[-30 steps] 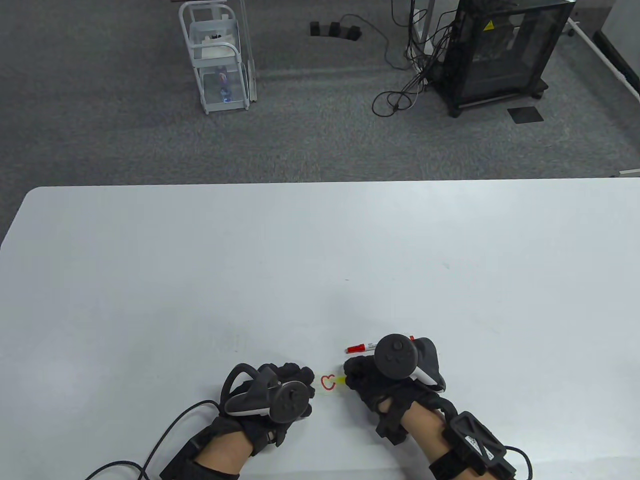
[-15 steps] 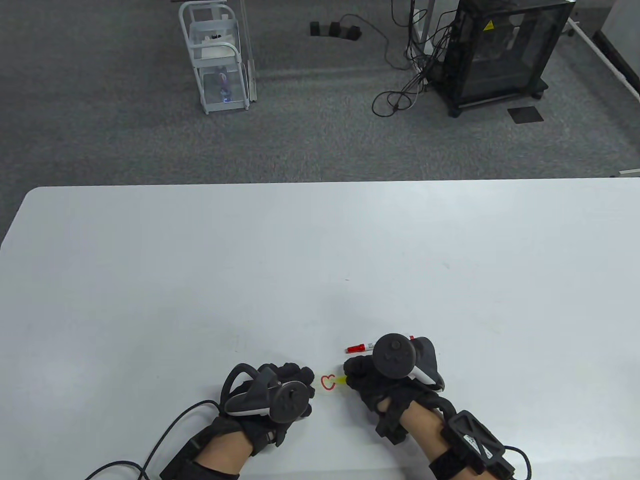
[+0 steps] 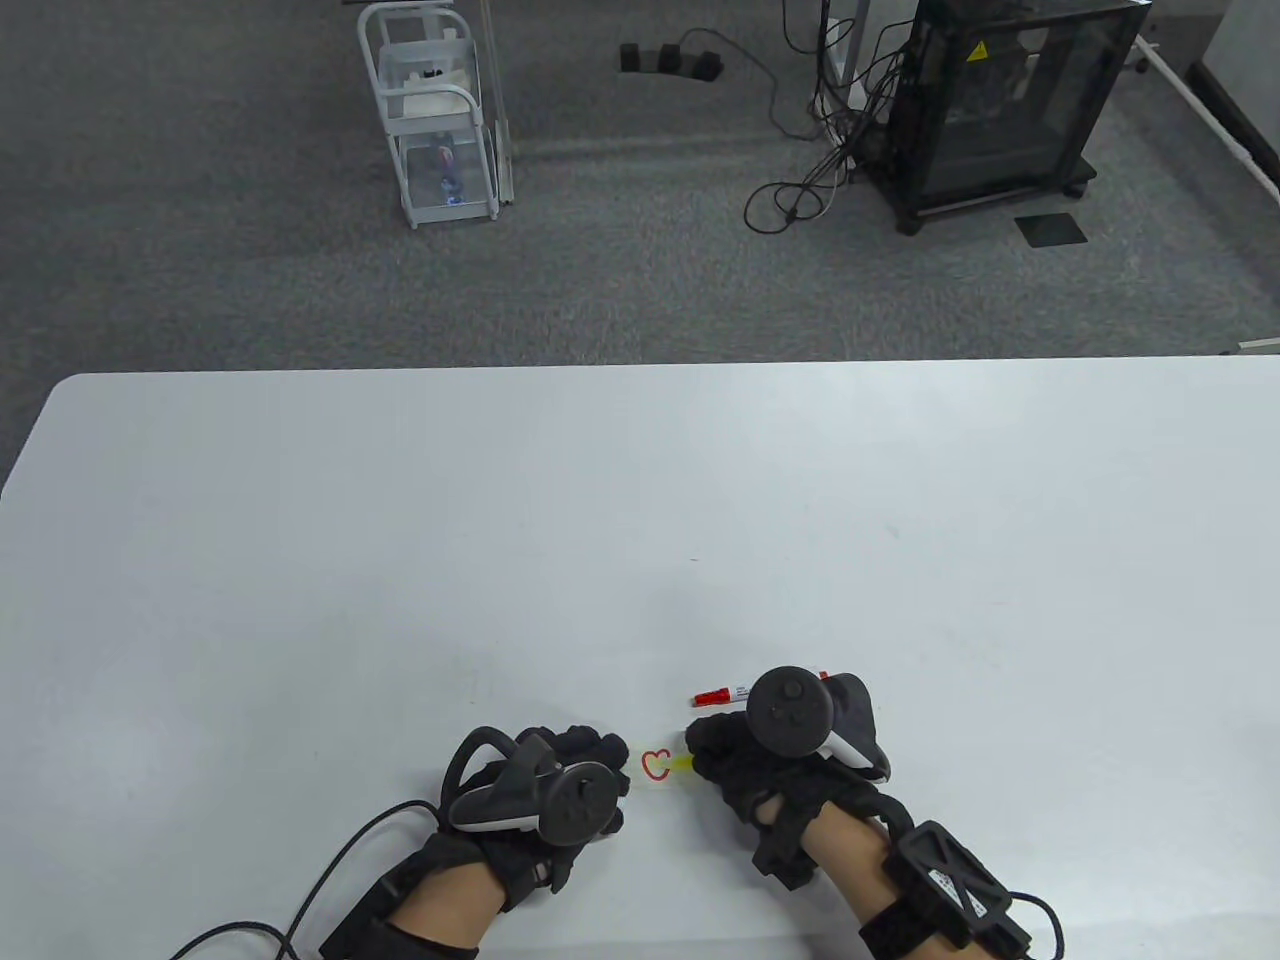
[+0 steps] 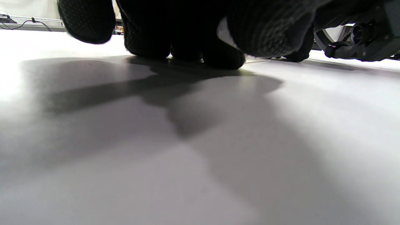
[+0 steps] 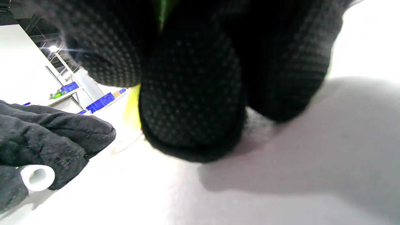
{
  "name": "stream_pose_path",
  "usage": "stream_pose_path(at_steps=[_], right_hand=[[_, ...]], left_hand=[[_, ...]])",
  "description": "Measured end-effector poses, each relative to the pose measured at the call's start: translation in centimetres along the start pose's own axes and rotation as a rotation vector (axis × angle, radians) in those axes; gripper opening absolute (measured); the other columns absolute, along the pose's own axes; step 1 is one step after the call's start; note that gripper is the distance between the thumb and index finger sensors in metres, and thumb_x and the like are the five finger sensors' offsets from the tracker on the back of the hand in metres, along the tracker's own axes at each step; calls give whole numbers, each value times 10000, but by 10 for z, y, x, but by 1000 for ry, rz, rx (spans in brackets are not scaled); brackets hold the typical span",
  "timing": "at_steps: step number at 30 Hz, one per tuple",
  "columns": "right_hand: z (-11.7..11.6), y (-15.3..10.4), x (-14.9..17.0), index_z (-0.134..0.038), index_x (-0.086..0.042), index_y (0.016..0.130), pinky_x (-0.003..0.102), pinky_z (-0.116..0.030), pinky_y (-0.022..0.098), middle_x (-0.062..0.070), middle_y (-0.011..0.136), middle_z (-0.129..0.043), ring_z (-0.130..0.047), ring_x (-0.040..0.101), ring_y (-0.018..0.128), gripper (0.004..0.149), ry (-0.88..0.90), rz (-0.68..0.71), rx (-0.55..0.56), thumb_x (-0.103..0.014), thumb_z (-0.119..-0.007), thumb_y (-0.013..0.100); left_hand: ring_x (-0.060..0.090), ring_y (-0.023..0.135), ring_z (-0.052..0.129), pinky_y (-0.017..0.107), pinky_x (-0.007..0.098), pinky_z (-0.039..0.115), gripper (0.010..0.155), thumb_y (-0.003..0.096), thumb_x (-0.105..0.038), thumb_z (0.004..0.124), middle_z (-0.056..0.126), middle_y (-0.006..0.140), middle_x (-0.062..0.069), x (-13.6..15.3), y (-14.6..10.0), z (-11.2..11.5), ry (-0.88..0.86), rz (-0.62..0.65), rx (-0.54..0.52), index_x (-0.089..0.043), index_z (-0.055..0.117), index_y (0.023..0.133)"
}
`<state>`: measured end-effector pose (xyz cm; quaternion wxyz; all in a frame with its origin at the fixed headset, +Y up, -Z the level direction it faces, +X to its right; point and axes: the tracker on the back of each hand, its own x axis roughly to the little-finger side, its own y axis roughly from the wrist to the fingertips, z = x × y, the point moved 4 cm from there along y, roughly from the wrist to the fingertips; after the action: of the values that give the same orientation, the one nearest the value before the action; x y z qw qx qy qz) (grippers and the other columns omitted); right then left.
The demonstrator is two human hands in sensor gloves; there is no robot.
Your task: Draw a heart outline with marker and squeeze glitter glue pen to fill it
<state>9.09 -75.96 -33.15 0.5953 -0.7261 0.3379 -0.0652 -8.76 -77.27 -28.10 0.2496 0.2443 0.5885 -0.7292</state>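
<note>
Table view: my right hand (image 3: 770,765) sits low center-right of the frame, fingers curled round the yellow glitter glue pen (image 3: 681,764), whose tip points left at the small red heart outline (image 3: 655,764) drawn on the white surface (image 3: 640,520). Heart lies between my two hands, low center. Red marker (image 3: 722,694) lies flat on the surface just above my right hand, cap end pointing left, far end hidden behind the tracker. My left hand (image 3: 545,790) rests at the lower left of center, just left of the heart, fingers curled; what it holds is not visible from here. Cable trails from the left wrist toward the bottom edge. Upper frame: grey carpet, white wire rack (image 3: 437,110) upper left, black cabinet (image 3: 1010,100) upper right with loose cords.

Left wrist view: gloved fingers (image 4: 193,37) along the top edge, tips down on the surface, shadow spread below. Right-hand gear shows at the upper right. Held item not visible.

Right wrist view: my right fingers (image 5: 193,103) fill the top and center, wrapped tight round the pen, a yellow strip (image 5: 132,107) showing at their left. Faint red curve of the heart on the surface just below it. Left hand at the lower left grips a small white tube (image 5: 37,177), open end facing the camera.
</note>
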Motion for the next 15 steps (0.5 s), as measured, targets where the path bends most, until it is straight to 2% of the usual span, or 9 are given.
stream_pose_path(at_steps=[11,15], right_hand=[[0,-2,3,-903,-100,800,356,-966,284,105,567,-1055,-1115,125,285,447,39,7,32,-325,-865,417],[-1,-1,1,-908,-110,799,356,-960,293,102,568,-1056,-1112,123,291,444,17,12,5,-331,-874,416]], left_hand=[[292,1012,723,692,558,659,462,500,-489,746,720,1105,1,0,0,0,-3,1,1,-249,783,893],[293,1012,723,692,557,659,461,500,-490,746,721,1105,2,0,0,0,-5,2,1,-248,787,891]])
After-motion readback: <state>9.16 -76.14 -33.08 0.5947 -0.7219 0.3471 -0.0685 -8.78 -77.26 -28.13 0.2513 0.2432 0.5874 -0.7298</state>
